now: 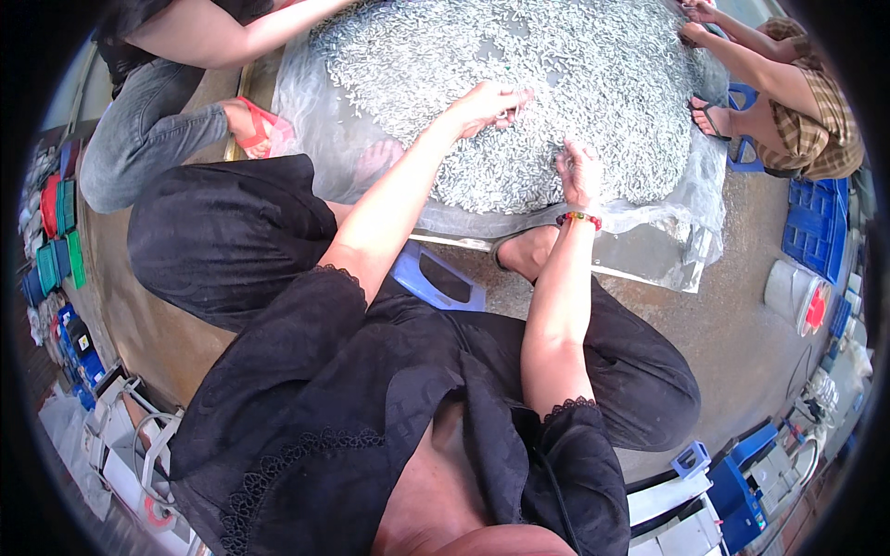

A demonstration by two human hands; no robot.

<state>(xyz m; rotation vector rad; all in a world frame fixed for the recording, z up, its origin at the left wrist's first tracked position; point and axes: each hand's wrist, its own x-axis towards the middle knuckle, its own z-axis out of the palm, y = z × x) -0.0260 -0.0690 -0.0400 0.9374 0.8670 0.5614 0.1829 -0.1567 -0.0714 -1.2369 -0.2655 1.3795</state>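
Note:
A broad layer of small silvery fish [612,83] is spread over pale netting [301,93] on a low platform [649,252] in front of me. Over the middle of the fish, my left hand [487,107] has its fingers bent together in a pinch. Whatever lies between those fingertips is too small to make out. My right hand [580,171], with a beaded bracelet [579,220] at the wrist, is at the near side of the layer. Its fingers curl in close to the fish, and their tips are partly hidden.
One person's arm and bent leg [153,130] are at the left of the platform. Another person's hands [697,20] reach in at the far right. A blue plastic stool [438,278] shows between my knees. A white bucket [788,292] and blue crates [816,227] stand to the right.

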